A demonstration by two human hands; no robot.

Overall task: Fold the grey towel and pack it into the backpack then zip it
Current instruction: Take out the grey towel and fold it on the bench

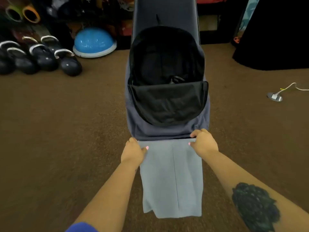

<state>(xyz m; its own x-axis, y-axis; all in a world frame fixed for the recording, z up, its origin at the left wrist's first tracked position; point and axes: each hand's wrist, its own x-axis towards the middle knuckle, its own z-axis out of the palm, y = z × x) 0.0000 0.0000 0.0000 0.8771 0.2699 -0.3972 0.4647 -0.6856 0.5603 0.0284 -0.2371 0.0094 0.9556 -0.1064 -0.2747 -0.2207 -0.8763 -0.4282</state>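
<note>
The grey towel (172, 180) hangs lengthwise in front of me, folded into a long strip with a seam down its middle. My left hand (133, 152) pinches its top left corner and my right hand (203, 142) pinches its top right corner. Just beyond the hands, the black backpack (167, 64) lies open on a narrow padded bench, its front flap (168, 104) folded down toward me. More dark grey cloth (143, 129) is draped over the bench end beneath the flap. The backpack's inside looks dark; only a strap shows.
Brown carpet (66, 131) surrounds the bench (165, 12). Several black kettlebells (43, 57) and a blue half-ball trainer (94, 42) sit at the back left. A floor socket with a white cable (275, 96) lies at right, a black block (274, 39) behind it.
</note>
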